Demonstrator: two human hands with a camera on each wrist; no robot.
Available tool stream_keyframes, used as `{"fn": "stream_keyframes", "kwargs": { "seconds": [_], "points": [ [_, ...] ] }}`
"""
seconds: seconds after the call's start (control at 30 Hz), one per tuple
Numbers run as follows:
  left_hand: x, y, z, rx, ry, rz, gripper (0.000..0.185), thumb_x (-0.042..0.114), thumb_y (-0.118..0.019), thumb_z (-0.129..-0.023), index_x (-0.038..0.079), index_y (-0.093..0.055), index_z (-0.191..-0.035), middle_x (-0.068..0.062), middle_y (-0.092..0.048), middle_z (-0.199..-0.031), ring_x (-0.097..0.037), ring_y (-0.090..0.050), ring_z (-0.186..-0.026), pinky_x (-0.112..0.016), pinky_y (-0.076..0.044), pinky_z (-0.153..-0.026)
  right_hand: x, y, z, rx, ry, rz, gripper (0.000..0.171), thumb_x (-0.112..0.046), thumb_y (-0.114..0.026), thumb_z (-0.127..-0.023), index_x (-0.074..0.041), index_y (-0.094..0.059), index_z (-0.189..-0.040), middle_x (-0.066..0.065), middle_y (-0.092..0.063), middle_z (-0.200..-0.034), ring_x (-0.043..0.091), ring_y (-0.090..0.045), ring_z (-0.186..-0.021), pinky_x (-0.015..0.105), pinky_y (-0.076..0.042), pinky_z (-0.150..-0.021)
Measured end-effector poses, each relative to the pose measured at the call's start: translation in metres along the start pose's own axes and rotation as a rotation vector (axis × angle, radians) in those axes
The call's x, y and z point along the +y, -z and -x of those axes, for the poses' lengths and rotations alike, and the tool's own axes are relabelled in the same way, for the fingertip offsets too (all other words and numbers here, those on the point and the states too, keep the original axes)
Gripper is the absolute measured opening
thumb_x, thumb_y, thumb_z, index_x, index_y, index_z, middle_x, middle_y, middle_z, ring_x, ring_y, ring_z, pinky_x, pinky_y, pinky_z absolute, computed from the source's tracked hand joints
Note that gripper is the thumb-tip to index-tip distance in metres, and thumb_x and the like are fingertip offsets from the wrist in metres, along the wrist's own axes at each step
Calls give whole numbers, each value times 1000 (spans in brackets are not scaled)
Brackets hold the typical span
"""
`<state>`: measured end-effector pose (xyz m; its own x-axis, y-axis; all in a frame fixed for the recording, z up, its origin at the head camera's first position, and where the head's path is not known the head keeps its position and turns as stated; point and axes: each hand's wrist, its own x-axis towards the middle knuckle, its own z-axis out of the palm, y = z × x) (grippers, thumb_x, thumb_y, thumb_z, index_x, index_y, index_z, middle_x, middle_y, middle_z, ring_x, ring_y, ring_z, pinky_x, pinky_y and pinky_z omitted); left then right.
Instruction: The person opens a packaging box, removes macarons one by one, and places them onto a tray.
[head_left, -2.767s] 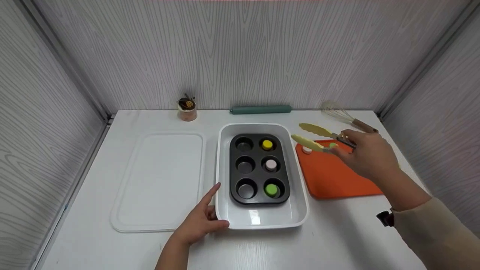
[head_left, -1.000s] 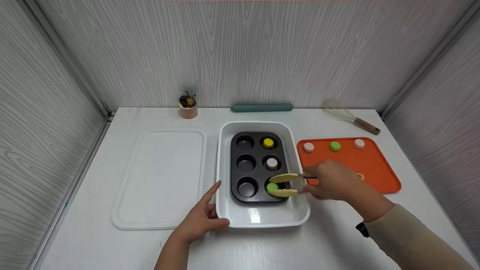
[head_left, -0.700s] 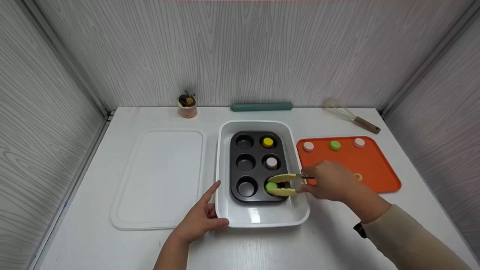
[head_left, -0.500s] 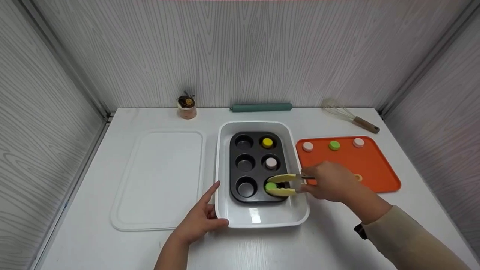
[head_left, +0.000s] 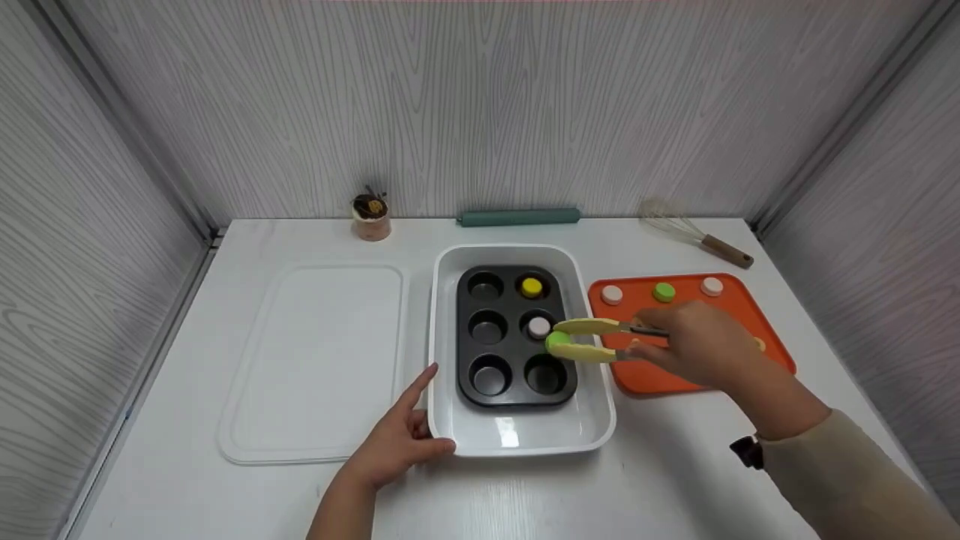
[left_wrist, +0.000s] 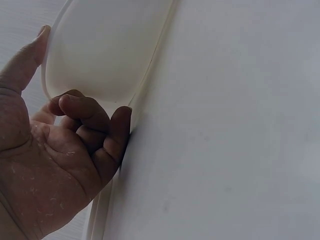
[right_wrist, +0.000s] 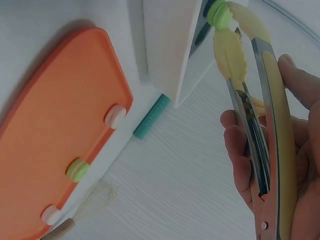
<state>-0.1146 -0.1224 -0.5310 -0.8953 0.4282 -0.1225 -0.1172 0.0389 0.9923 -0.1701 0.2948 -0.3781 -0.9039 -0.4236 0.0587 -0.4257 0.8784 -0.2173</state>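
My right hand (head_left: 705, 341) grips yellow-tipped tongs (head_left: 589, 326), which pinch a green macaron (head_left: 557, 343) above the right side of a dark muffin tin (head_left: 516, 296). In the tin's right column, a yellow macaron (head_left: 532, 287) sits in the back cup and a pale pink one (head_left: 538, 327) in the middle cup. The tin stands inside a white rectangular bin (head_left: 517, 442). At the bin's front left corner rests my left hand (head_left: 394, 442), index finger straight along the side and thumb against the front; in the left wrist view its other fingers are curled.
Right of the bin lies an orange tray (head_left: 645, 379) with two pink macarons and a green one along its back. A white lid (head_left: 315, 360) lies left. Behind are a small pot (head_left: 371, 221), a green rolling pin (head_left: 519, 217) and a whisk (head_left: 697, 232).
The tongs reached into the front right cup, took hold of the green macaron, and have lifted it out, back and slightly right. That cup is now empty. My left hand stayed in place.
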Motion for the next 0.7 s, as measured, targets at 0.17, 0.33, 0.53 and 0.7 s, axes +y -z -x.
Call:
{"fn": "stream_keyframes", "kwargs": {
  "seconds": [0.17,0.33,0.53,0.7],
  "points": [
    [1,0,0,6,14,4,116,2,-86,-85,19,-12,-172,-30,-72,-117,-21,-71,-91,-29,-54,-77,12,20,9,69,-11,38,42,-33,-86,-91,-5,-78,-122,9,-79,-101,22,-68,-77,46,-58,-68],
    [0,1,0,-7,8,2,115,1,-85,-86,18,-11,-172,-30,-72,-117,-20,-70,-90,-29,-54,-76,28,33,18,94,-17,59,35,-32,-86,-91,-7,-78,-115,4,-76,-91,17,-64,-70,43,-54,-64],
    [2,1,0,-2,13,-11,116,2,-86,-86,18,-11,-172,-30,-72,-115,-19,-69,-87,-28,-54,-75,50,36,27,84,-28,69,36,-32,-83,-94,-5,-77,-116,8,-76,-89,12,-60,-64,37,-49,-59],
    [3,1,0,-7,14,-6,116,2,-86,-85,18,-11,-172,-29,-73,-112,-18,-67,-85,-28,-53,-74,66,32,34,57,-74,49,40,-35,-83,-94,-5,-77,-120,8,-77,-92,13,-61,-66,36,-48,-59]
  ]
}}
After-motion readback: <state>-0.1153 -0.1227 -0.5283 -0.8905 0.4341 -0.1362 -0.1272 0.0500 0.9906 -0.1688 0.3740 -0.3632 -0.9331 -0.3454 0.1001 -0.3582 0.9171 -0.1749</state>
